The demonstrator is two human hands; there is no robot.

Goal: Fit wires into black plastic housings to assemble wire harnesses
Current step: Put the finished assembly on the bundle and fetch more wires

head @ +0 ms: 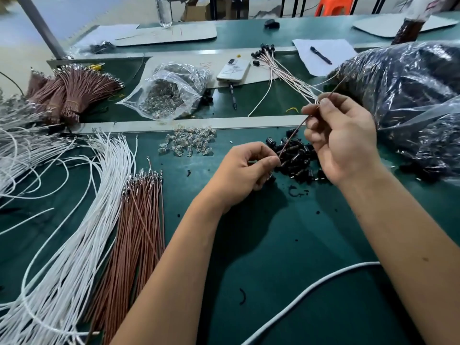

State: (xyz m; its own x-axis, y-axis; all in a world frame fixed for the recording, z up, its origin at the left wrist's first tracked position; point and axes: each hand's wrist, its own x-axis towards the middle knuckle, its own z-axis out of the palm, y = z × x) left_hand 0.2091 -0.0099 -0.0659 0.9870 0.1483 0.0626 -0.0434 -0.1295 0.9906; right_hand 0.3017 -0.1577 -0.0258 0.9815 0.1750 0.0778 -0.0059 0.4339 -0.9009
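Hands both gripping — right hand [341,138] pinches brown wire [290,139], left hand [245,168] black housing [271,178].

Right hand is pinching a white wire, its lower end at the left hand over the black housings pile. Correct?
Not quite: in the head view the wire pinched by the right hand is brown, not white. Its lower end does meet the left hand over the black housings.

No legible text, labels, brands or numbers anywhere. White paper sheet [323,54] near the bench's far right edge: blank as seen. Phone [234,69] at far centre: a faint line drawing on its back, no readable lettering.
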